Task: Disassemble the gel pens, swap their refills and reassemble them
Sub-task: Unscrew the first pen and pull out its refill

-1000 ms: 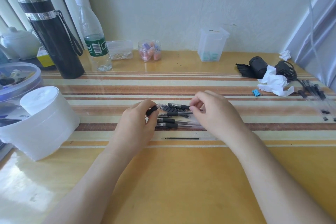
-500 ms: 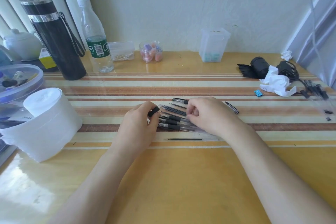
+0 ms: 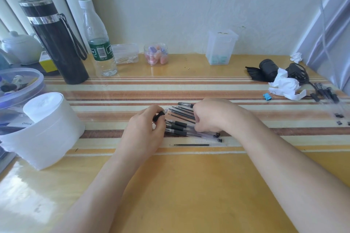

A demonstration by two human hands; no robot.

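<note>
- My left hand rests on the desk at the left end of the pens. Its thumb and forefinger pinch a short black piece, which is held tilted, just above the pen tips.
- My right hand lies knuckles-up over the right half of the pile with its fingers curled down onto the barrels. I cannot tell whether they grip a pen or only press on it.
- The pens lie side by side in the middle of the desk, between the two hands, on the striped mat. The tips point left and the clear barrels run right, under the right hand. Two end caps stick out below that hand's wrist.
- One capped pen lies at the far edge of the pile.
- A loose refill lies alone on the near side of the pile, parallel to it and not touching it.
- A white tub stands at the left, well apart from the pens.
- A black flask and a bottle stand at the back left, with a jar and a clear box along the wall.
- At the far right lie a tissue, a blue clip and more pens.
</note>
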